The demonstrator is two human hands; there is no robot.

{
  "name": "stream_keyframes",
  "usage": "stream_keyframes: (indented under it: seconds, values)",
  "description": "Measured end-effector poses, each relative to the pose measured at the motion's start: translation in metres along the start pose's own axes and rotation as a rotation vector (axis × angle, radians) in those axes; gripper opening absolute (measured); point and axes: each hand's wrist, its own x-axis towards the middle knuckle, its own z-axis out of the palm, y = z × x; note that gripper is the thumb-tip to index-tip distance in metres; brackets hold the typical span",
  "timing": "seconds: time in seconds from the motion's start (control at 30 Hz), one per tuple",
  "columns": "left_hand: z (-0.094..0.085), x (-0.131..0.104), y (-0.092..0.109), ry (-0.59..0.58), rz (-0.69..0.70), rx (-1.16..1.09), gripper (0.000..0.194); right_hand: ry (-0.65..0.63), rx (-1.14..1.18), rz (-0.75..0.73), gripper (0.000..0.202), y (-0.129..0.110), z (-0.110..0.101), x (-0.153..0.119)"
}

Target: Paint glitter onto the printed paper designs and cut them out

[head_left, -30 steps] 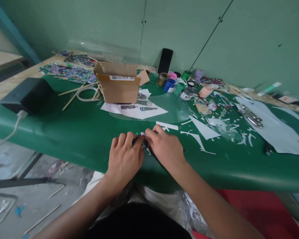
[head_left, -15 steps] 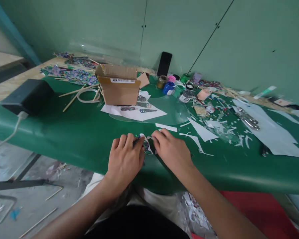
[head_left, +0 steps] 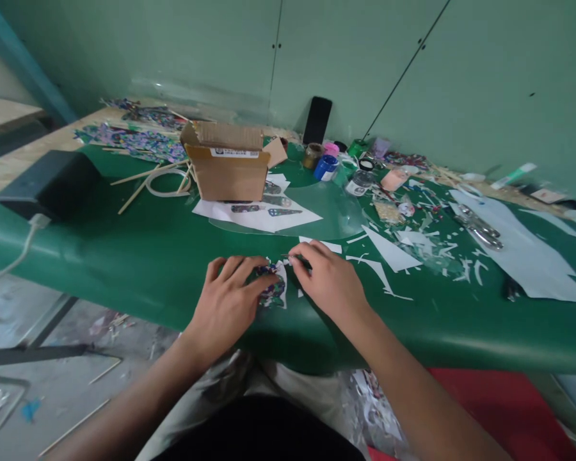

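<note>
Near the table's front edge lies a small patterned piece with a white border, dark with coloured flecks. My left hand holds it, the thumb over its face and the fingers curled along its far left side. Just to the right, my right hand is closed in a pinch on a small thin tool, whose tip points left toward the piece's upper edge. Most of that tool is hidden by the fingers. White paper strips lie right behind my right hand.
A cardboard box stands on white paper with patterned pieces. Paint jars and a black phone are behind. Paper scraps and metal scissors or pliers lie right; a dark box with a cable sits left.
My left hand has shifted slightly left with the patterned piece, which shows more of its face. The right hand's fingers have moved a little, and a gap has opened between the hands.
</note>
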Motion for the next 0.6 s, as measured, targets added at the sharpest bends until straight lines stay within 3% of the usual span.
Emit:
stream_keyframes:
  seconds: [0.17,0.33,0.6]
  values:
    - [-0.005,0.008,-0.016,-0.067,0.128,-0.035,0.04,0.031,0.029,-0.104,0.026,0.007,-0.001,-0.009]
    - [-0.002,0.009,-0.02,-0.071,0.129,-0.101,0.025,0.035,0.013,-0.179,0.028,0.012,-0.001,-0.015]
    - [0.009,0.003,-0.023,-0.067,0.113,-0.164,0.036,0.103,-0.03,-0.209,0.028,0.014,0.002,-0.023]
